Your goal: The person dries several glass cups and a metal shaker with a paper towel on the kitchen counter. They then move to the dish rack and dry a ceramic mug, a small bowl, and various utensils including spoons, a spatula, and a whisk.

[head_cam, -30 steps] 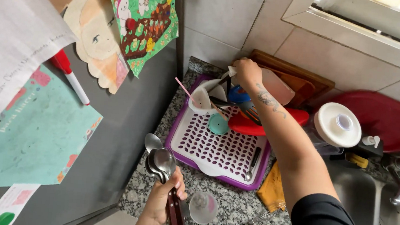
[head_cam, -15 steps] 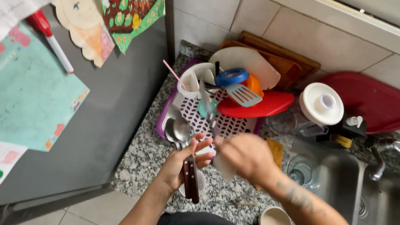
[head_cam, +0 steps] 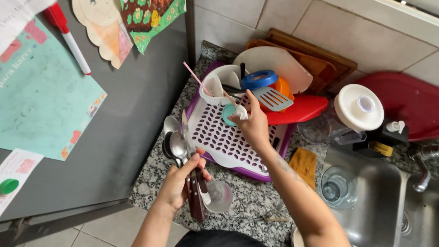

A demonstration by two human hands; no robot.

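Lower centre of the frame: our left hand [head_cam: 180,181], fingers wrapped tight around a bundle of cutlery [head_cam: 183,149], spoon bowls and a knife blade pointing up, dark handles below the fist. Just right of it we note a clear glass [head_cam: 219,195] on the speckled granite counter [head_cam: 255,195].

Centre: our right hand [head_cam: 253,125] over the purple-and-white drying rack [head_cam: 223,140], thumb and fingertips pinching a small white piece [head_cam: 241,111] just beside a teal lid [head_cam: 228,113]; we cannot tell what the piece is.

At the rack's far end: a white cutlery caddy [head_cam: 217,83], a grey slotted spatula [head_cam: 270,99], a blue ring [head_cam: 259,79], a red plate [head_cam: 297,110].

Right of the rack: an orange cloth [head_cam: 303,164], a glass [head_cam: 336,188] in the steel sink [head_cam: 380,222], a jar with a white lid [head_cam: 358,106].

Upper centre, against the tiles: wooden boards [head_cam: 315,57] and a red tray [head_cam: 422,104].

Left half: a grey fridge side [head_cam: 127,94] bearing papers and a red marker [head_cam: 68,36].
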